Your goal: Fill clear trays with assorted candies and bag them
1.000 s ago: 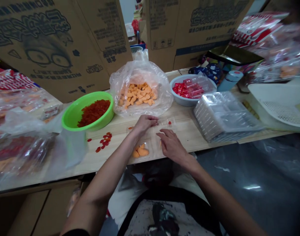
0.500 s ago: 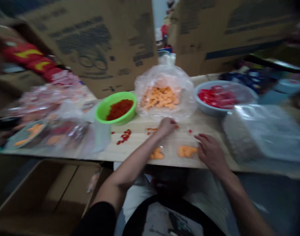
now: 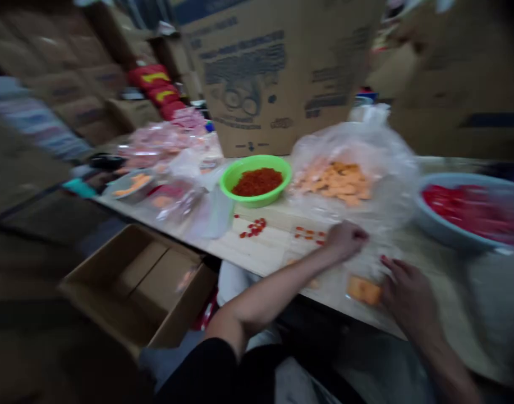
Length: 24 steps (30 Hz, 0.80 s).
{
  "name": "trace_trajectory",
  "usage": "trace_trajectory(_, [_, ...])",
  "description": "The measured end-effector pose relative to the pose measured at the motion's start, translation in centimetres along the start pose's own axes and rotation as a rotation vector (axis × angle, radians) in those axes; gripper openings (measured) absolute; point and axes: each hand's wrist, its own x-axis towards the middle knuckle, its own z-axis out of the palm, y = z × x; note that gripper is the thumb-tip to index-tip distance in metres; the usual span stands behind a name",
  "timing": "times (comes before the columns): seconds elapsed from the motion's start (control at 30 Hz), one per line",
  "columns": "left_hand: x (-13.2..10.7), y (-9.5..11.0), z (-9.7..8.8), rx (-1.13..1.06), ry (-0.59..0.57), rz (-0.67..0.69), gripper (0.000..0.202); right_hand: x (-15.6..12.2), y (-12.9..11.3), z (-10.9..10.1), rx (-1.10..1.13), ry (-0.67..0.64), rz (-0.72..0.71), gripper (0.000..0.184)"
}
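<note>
My left hand (image 3: 346, 241) is over the table in front of the clear plastic bag of orange pieces (image 3: 345, 182), its fingers curled together. Whatever those fingers hold is hidden by blur. To its left lie short rows of small red pieces (image 3: 308, 234) on clear film. At the fingertips of my right hand (image 3: 408, 286) is a small red piece (image 3: 384, 258), seemingly pinched. Just left of that hand, a flat clear packet with orange pieces (image 3: 363, 289) lies near the table edge. Under my left forearm another packet (image 3: 313, 283) is partly covered.
A green bowl (image 3: 256, 200) holds tiny red pieces, with loose red pieces (image 3: 253, 228) before it. A pale blue basin of red items (image 3: 446, 233) stands right. Filled bags (image 3: 156, 143) and a dish (image 3: 131, 191) occupy the left end. An open carton (image 3: 109, 314) sits below.
The camera view has swung left, so the table appears shifted right and tilted. My right fingertips now touch the small red piece that lay just apart from them. My left hand stays near the bag.
</note>
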Motion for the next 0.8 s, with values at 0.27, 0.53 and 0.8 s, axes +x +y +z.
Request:
trace_trajectory(0.27, [1.1, -2.6, 1.2, 0.173, -0.025, 0.194, 0.016, 0.0, -1.9, -1.7, -0.043, -0.029, 0.321, 0.044])
trace_trajectory(0.53, [0.5, -3.2, 1.1, 0.335, 0.115, 0.316, 0.020, -0.2, -1.5, -2.3, 0.057, -0.002, 0.367, 0.043])
trace_trajectory(0.8, [0.9, -2.7, 1.2, 0.475, -0.163, 0.339, 0.020, -0.3, -2.4, -1.6, 0.080, -0.006, 0.420, 0.043])
